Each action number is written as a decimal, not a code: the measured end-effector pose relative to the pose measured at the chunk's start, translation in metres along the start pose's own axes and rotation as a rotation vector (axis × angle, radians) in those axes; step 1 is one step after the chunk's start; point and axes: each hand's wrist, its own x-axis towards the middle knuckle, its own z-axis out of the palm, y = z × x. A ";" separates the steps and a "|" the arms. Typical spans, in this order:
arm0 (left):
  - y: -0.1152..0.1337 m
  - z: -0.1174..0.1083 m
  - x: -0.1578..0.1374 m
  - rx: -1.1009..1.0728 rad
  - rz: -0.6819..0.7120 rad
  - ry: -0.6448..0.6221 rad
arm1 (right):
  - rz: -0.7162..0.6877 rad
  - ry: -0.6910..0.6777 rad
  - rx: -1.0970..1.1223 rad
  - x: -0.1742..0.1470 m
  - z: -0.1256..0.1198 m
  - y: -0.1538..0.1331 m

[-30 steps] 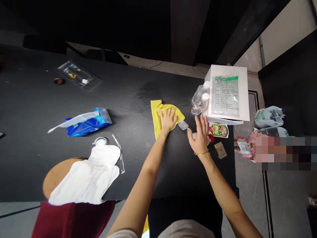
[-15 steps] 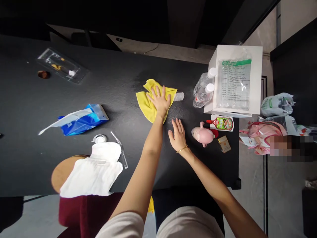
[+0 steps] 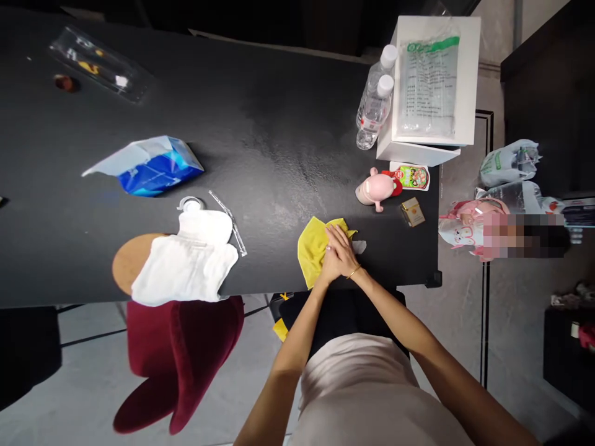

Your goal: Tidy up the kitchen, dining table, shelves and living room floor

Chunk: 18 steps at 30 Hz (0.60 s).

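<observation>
"Black and faintly shiny, the tabletop (image 3: 279, 186) ran across the view. What stood nearest?"

"On the floor this side of it, a maroon chair (image 3: 204, 347), off to the person's left."

"And the hands?"

"Close to the near edge. The left hand (image 3: 331, 266) lay on a yellow cloth (image 3: 310, 246); its fingers were mostly covered, so I couldn't tell whether they gripped. The right hand (image 3: 343, 251) overlapped it, fingers straight and close together."

"What lay around them?"

"A small pale strip (image 3: 359, 246) showed just right of the cloth. Well to the left, a white cloth (image 3: 186, 266) partly covered a round brown board (image 3: 131, 260)."

"Farther out?"

"A small flip-top carton (image 3: 413, 212) sat on the right, then a pink rounded object (image 3: 377, 188). Across on the left was a blue-and-white soft pack (image 3: 160, 167)."

"And farthest?"

"Two clear plastic bottles (image 3: 373, 114), white-capped, stood beside a white box (image 3: 467, 80); a clear packet (image 3: 109, 71) lay at the far left."
</observation>
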 end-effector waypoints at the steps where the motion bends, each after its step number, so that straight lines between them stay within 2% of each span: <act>1: 0.001 -0.004 -0.007 0.009 0.033 0.006 | 0.020 0.016 -0.007 -0.007 0.001 0.002; 4: 0.001 -0.031 -0.025 0.052 0.051 0.180 | 0.125 -0.019 -0.117 -0.019 0.011 0.010; 7: 0.006 -0.060 -0.044 0.166 0.036 0.410 | 0.112 -0.117 -0.228 -0.031 0.025 0.019; 9: 0.017 -0.068 -0.051 0.270 0.074 0.467 | 0.075 -0.090 -0.190 -0.045 0.027 0.025; 10: 0.026 -0.066 -0.051 0.301 0.118 0.452 | 0.065 -0.027 -0.141 -0.054 0.024 0.028; 12: 0.048 -0.049 -0.042 0.321 0.241 0.331 | 0.046 0.164 -0.034 -0.078 0.006 0.036; 14: 0.077 -0.014 -0.019 0.340 0.379 0.140 | 0.045 0.389 0.018 -0.108 -0.023 0.049; 16: 0.107 0.035 0.015 0.399 0.514 -0.067 | 0.099 0.576 -0.021 -0.141 -0.056 0.069; 18: 0.133 0.091 0.055 0.503 0.633 -0.234 | 0.241 0.710 -0.150 -0.170 -0.084 0.095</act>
